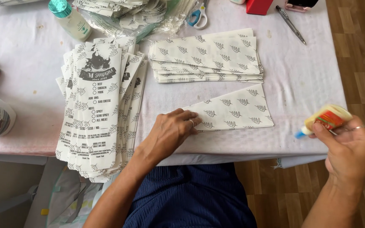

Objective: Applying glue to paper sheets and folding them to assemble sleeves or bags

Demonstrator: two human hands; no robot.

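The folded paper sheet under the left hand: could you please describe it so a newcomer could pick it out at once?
Start at the white-covered table and find the neat pile of leaf-patterned sheets near its middle. Just in front of that pile, toward the table's near edge, lies the folded sheet, pinned by the left hand. Unlike its stacked neighbours, it lies alone, folded to a slanted, tapering shape.

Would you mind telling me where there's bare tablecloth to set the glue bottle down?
Bare cloth lies right of the folded sheet under the left hand, up to the pen, and left of the printed stack below the teal-capped bottle. The middle and back edge are crowded. The right hand holds the glue bottle.
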